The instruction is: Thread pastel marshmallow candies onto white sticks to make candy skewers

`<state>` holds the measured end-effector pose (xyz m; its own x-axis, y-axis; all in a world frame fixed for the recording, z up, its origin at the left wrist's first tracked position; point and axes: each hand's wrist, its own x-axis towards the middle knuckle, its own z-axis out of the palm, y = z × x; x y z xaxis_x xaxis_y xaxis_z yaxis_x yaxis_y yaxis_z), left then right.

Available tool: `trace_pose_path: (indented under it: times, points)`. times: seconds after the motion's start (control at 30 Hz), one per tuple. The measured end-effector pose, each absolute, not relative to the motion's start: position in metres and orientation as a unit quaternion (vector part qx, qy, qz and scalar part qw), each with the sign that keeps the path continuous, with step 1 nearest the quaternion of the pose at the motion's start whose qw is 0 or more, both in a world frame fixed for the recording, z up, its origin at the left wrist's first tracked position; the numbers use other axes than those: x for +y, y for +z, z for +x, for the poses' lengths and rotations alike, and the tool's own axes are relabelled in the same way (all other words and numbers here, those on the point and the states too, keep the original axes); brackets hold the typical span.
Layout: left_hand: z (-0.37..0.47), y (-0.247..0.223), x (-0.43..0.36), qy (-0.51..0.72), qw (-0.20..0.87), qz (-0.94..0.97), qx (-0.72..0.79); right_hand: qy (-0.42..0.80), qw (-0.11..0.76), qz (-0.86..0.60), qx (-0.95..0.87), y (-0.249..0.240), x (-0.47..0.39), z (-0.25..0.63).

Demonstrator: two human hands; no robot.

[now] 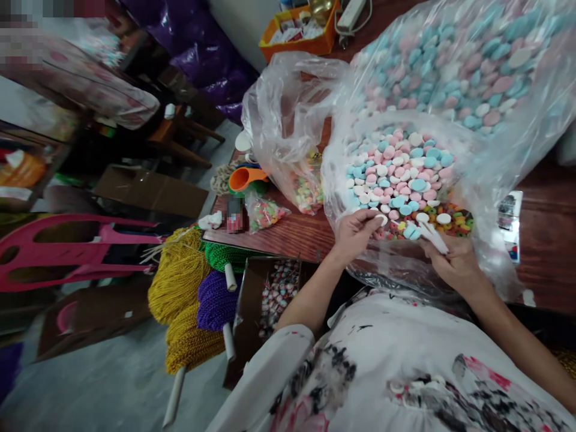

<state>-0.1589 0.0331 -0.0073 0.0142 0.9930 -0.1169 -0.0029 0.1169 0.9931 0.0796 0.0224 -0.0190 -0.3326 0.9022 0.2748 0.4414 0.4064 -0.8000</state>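
Note:
A large clear plastic bag (335,174) lies open on the table in front of me, full of small round discs (396,162) in pink, light blue and white. At the bag's near edge, my left hand (357,235) pinches a white disc (381,220) between thumb and fingertips. Several thin white sticks (432,237) are gripped in my right hand (455,264), their ends pointing toward the discs. Between the hands are a blue disc (411,231) and a small yellow piece (401,226). Small orange, green and red pieces (452,220) lie close to the right hand.
To the left on the table are an orange scoop (246,178), a small bag of coloured pieces (265,213) and another clear bag (288,120). A cardboard box (245,300) and yellow cord bundles (180,276) stand beside the table. Another person's sleeve (103,84) shows at upper left.

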Motion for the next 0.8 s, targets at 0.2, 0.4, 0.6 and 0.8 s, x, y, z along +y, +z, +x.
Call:
trace_pose_path:
  times: [0.2, 0.4, 0.6, 0.8]
  points:
    - [-0.141, 0.007, 0.036, 0.551, 0.656, 0.242, 0.454, 0.342, 0.396, -0.446, -0.726, -0.014, 0.019, 0.081]
    - [-0.121, -0.001, 0.031, 0.588, 0.634, 0.231, 0.446, 0.312, 0.396, -0.454, -0.735, -0.015, 0.019, 0.08]
    - [-0.118, -0.013, 0.027, 0.625, 0.501, 0.376, 0.466, 0.315, 0.401, -0.459, -0.728, -0.023, 0.013, 0.081]
    - [-0.12, -0.028, 0.029, 0.6, 0.345, 0.56, 0.456, 0.364, 0.442, -0.474, -0.669, -0.039, -0.001, 0.079]
